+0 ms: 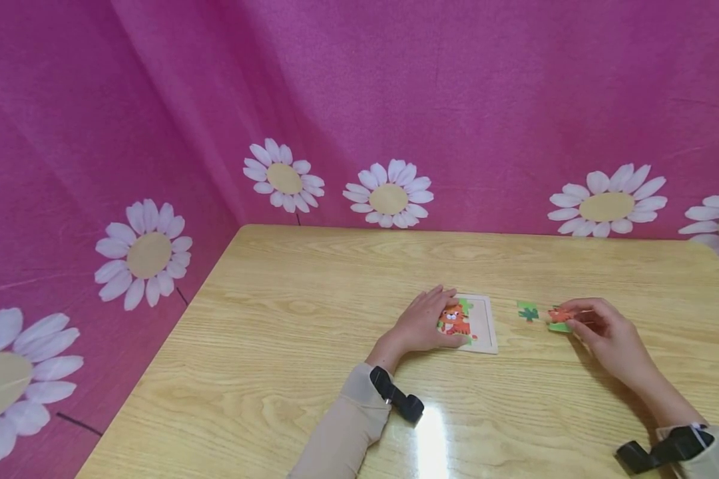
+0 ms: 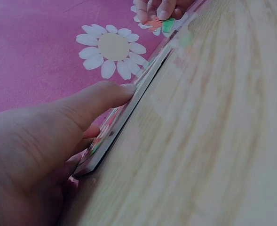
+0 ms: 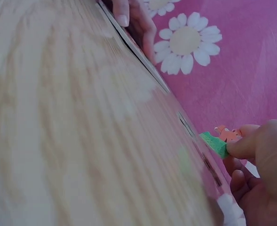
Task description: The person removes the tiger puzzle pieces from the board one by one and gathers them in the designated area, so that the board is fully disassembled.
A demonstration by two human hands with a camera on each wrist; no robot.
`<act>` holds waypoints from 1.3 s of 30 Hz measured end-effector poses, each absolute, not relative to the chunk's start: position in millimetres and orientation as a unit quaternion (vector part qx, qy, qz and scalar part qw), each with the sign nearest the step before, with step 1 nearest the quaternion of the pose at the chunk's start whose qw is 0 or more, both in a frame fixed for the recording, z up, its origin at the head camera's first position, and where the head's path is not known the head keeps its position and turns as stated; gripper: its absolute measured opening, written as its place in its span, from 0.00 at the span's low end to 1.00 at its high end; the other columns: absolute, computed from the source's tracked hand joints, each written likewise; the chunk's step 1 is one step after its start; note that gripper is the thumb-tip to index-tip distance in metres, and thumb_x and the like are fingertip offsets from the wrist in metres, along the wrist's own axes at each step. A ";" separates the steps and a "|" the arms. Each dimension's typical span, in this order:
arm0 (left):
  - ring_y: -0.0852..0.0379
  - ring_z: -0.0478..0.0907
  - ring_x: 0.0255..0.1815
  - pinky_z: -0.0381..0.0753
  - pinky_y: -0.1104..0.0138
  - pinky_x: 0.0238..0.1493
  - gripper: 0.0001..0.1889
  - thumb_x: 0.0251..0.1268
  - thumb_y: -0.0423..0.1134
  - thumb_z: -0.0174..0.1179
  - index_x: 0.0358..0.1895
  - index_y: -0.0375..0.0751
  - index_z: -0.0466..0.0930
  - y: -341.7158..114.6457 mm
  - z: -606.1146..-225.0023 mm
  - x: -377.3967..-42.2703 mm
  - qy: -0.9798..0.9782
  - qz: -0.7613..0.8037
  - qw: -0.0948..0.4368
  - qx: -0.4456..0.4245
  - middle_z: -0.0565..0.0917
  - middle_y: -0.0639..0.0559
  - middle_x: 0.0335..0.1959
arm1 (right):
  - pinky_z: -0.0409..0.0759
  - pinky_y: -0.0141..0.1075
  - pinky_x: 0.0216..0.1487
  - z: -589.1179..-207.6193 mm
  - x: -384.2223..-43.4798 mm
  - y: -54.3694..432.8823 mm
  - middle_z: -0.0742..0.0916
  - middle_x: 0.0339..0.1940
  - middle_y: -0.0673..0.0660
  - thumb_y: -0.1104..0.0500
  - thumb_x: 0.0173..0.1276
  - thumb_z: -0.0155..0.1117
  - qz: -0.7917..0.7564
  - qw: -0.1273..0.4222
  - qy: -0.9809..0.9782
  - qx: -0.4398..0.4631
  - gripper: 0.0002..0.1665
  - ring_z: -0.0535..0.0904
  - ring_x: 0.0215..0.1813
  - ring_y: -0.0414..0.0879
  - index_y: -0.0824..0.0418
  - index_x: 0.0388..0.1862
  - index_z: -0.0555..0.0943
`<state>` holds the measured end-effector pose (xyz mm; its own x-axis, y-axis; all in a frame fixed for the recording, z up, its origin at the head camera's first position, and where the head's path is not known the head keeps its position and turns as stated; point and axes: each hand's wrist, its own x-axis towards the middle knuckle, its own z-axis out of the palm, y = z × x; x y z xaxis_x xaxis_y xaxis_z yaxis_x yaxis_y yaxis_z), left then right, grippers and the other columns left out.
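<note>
My left hand [image 1: 425, 322] rests across the left part of a square wooden puzzle tray [image 1: 485, 326], fingers on its far side and thumb along the near edge. In the tray, a joined picture of an orange tiger [image 1: 455, 319] shows partly under that hand; the tray's right part is bare wood. With thumb and fingers, my right hand [image 1: 611, 339] pinches an orange and green puzzle piece [image 3: 215, 144], tilted and raised over the table in the right wrist view. A loose green puzzle piece [image 1: 528, 311] lies flat between the tray and the right hand.
Everything lies on a light wood-grain table [image 1: 263, 332]. A pink cloth [image 1: 485, 100] with white daisies hangs along its back and left sides. Low under the pinched piece, a thin dark-edged shape [image 3: 211, 170] lies flat on the table in the right wrist view.
</note>
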<state>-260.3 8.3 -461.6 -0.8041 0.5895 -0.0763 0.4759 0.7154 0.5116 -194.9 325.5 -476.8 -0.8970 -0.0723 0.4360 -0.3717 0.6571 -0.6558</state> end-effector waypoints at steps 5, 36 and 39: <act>0.60 0.43 0.82 0.42 0.62 0.83 0.41 0.59 0.58 0.65 0.74 0.50 0.62 8.0 -460.3 -260.0 0.917 0.247 0.122 0.289 0.54 0.59 0.80 | 0.70 0.08 0.40 -477.4 -194.0 332.5 0.74 0.45 0.25 0.69 0.69 0.60 0.392 0.188 -0.893 0.112 0.15 0.71 0.41 0.15 0.67 0.53 0.77; 0.59 0.44 0.83 0.43 0.62 0.83 0.41 0.59 0.59 0.64 0.74 0.50 0.62 7.3 -461.1 -260.4 0.917 0.242 0.119 0.295 0.55 0.58 0.80 | 0.69 0.08 0.37 -480.4 -196.1 374.0 0.70 0.44 0.22 0.64 0.74 0.56 0.387 0.166 -0.906 0.032 0.16 0.67 0.41 0.11 0.70 0.57 0.74; 0.59 0.44 0.83 0.43 0.63 0.83 0.41 0.59 0.59 0.64 0.74 0.50 0.62 7.4 -461.0 -260.3 0.917 0.241 0.118 0.295 0.55 0.57 0.80 | 0.68 0.08 0.37 -480.0 -196.5 376.3 0.70 0.44 0.21 0.61 0.74 0.56 0.389 0.164 -0.906 0.023 0.17 0.67 0.41 0.12 0.69 0.58 0.74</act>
<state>-260.3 7.4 -461.0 -0.7985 0.5973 -0.0751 0.4833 0.7104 0.5117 -196.5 376.3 -480.0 -0.9454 0.0853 0.3145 -0.1690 0.6968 -0.6971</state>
